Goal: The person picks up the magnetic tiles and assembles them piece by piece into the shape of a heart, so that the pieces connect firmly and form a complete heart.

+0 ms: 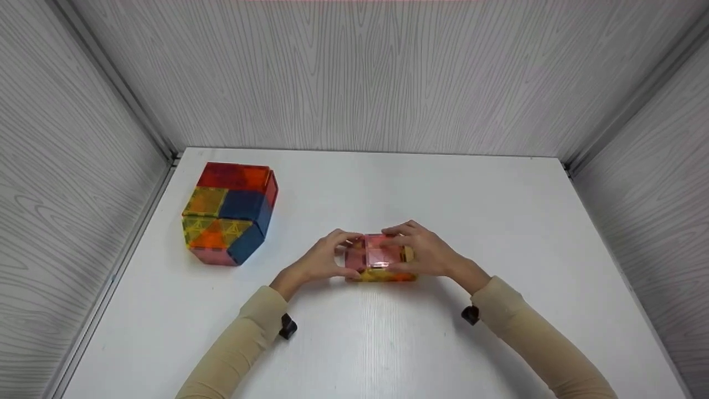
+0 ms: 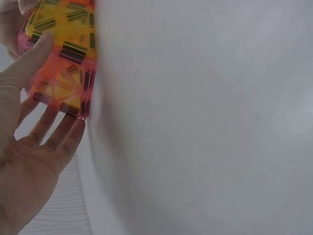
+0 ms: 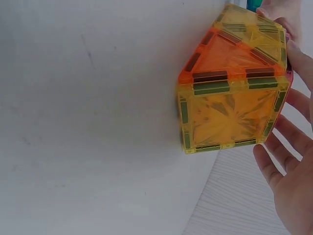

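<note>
A small box of translucent magnetic tiles (image 1: 382, 257) sits on the white table between both hands. Pink tiles cover its top; yellow and orange ones form the near side. From the left, my left hand (image 1: 321, 259) holds it, thumb at the near side and fingertips around the far side. My right hand (image 1: 429, 252) grips the other end, thumb near the front top edge, fingers reaching to the back. In the left wrist view a pink square tile (image 2: 63, 85) closes the left end. The right wrist view shows a yellow square tile (image 3: 232, 117) on the right end.
A larger magnetic-tile block (image 1: 227, 213) in red, orange, yellow, blue and pink stands at the table's left back. The white table (image 1: 354, 343) is bounded by grey wood-grain panels (image 1: 354, 77) at the back and both sides.
</note>
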Available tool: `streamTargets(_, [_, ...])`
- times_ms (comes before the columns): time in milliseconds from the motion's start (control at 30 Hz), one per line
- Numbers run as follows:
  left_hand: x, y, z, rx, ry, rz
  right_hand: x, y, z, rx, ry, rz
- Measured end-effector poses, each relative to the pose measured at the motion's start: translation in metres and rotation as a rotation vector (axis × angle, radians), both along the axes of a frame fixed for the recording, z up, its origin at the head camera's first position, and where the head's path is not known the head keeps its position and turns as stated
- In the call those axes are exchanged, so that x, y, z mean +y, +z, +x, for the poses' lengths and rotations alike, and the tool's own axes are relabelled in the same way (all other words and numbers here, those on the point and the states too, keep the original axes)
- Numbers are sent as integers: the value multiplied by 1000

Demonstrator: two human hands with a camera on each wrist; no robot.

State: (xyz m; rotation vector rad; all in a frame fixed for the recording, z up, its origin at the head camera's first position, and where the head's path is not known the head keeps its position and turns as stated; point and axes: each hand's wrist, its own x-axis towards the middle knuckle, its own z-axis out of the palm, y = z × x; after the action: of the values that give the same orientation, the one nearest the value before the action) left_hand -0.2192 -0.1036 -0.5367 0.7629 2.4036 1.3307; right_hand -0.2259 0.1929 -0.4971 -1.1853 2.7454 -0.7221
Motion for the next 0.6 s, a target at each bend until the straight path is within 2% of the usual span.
streamTargets(167, [1,1,-1,13,-3,6,9,-1,0,-96,-77,-57])
streamTargets(400, [2,3,3,34,1,13,21,-10,-6,-294,-228,-179])
streamTargets(467, [2,5,6,54,2,10,23,-13,-7,-342,-257,-181])
streamTargets(600, [3,7,14,135,6,-23,24,-16,-7,-421,-293,-158])
